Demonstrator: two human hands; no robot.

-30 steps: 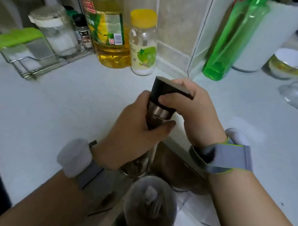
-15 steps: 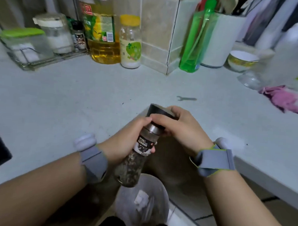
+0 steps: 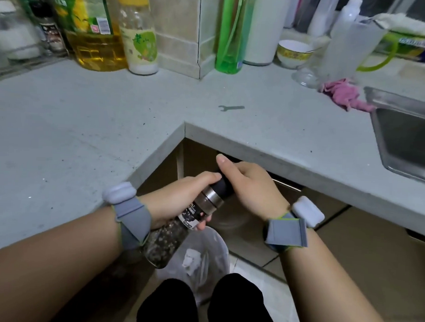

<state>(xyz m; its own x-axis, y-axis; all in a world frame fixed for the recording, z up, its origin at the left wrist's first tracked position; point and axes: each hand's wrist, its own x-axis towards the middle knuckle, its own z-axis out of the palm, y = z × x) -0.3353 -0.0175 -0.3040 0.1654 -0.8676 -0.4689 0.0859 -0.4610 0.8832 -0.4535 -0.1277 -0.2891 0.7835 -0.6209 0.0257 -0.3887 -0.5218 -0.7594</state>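
Fingers [image 3: 222, 162] still grip the pepper grinder [image 3: 180, 220], now lowered below the counter [image 3: 256, 131].

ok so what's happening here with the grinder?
A person holds a pepper grinder tilted, in front of the counter edge. The left hand grips its glass body, which is full of peppercorns, and the right hand is wrapped round the black cap, as if twisting it. A lined waste bin sits right below. A small wrench lies untouched on the countertop.
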